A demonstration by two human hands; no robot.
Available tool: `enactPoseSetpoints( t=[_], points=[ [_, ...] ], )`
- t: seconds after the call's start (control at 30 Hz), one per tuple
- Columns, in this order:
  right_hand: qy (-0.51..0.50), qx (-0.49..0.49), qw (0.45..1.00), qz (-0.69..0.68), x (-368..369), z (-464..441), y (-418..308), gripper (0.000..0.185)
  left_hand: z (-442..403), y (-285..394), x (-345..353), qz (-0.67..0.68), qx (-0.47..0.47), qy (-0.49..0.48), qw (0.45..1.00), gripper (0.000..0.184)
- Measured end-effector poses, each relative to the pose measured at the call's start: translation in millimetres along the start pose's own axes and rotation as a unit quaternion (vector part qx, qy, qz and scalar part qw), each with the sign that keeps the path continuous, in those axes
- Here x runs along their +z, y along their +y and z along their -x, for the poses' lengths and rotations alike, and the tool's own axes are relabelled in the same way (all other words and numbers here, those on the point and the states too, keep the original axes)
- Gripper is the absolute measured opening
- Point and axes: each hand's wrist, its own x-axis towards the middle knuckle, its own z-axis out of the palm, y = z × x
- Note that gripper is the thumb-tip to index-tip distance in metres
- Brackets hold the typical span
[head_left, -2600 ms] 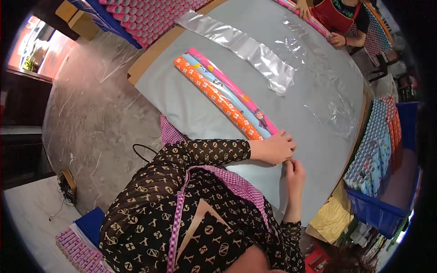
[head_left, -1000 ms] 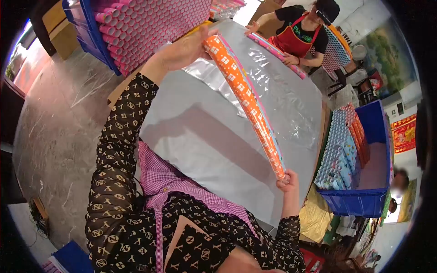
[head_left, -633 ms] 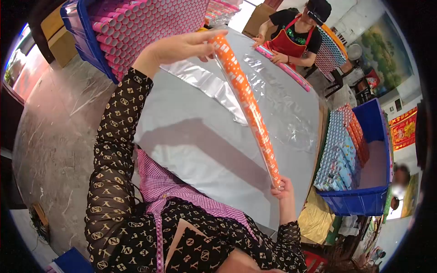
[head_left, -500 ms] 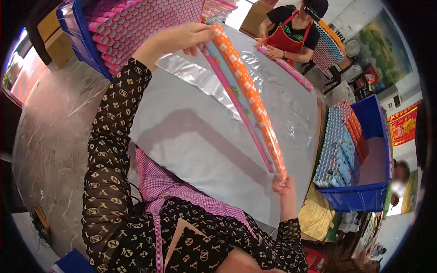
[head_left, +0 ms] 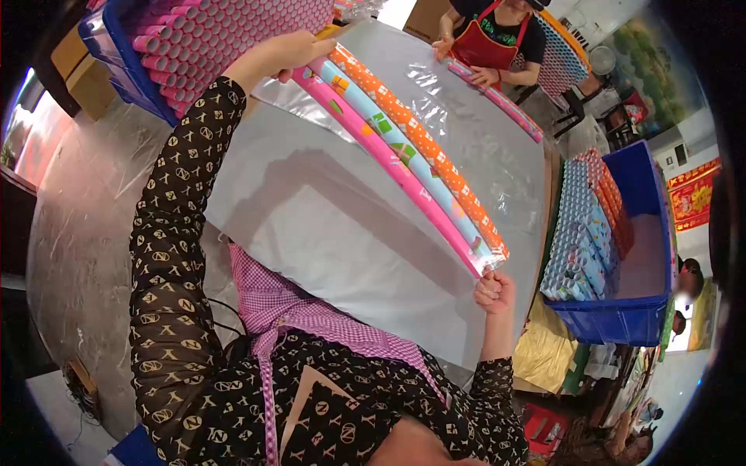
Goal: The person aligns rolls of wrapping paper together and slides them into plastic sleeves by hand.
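Observation:
A bundle of three gift wrap rolls, an orange one (head_left: 423, 128), a light blue one (head_left: 396, 146) and a pink one (head_left: 388, 167), lies side by side in clear shiny film. My left hand (head_left: 299, 53) is closed around the bundle's upper left end, its fingertips partly hidden. At the lower right end, my right hand (head_left: 495, 293) makes a fist, gripping the gathered clear film (head_left: 491, 259) just past the roll ends. The bundle is held slantwise above the grey-white tabletop (head_left: 311, 225) and casts a shadow there.
Clear plastic sheets (head_left: 478, 144) lie on the table. Across it, a person in a red apron (head_left: 486, 45) handles a pink roll (head_left: 513, 113). A blue crate (head_left: 614, 322) of rolls stands right; another blue crate (head_left: 128, 66) with pink rolls stands upper left.
The bundle has turned so all three rolls show flat side by side. My left hand has shifted left, and my right hand slightly up and right. The co-worker's pink roll stays near the same place.

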Motion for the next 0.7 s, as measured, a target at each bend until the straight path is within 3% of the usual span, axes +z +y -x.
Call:
enactPoseSetpoints(
  t=[0.53,0.7],
  points=[
    [0.041,0.008,0.999,-0.01,-11.3,-5.9,1.4,0.018,8.5,-14.4,6.9,-0.044,-0.03,-0.017,0.998,0.062],
    [0.002,0.022,1.0,-0.004,-10.5,-9.1,3.4,0.021,6.5,-24.7,12.4,-0.011,-0.055,-0.03,0.998,0.052]
  ],
)
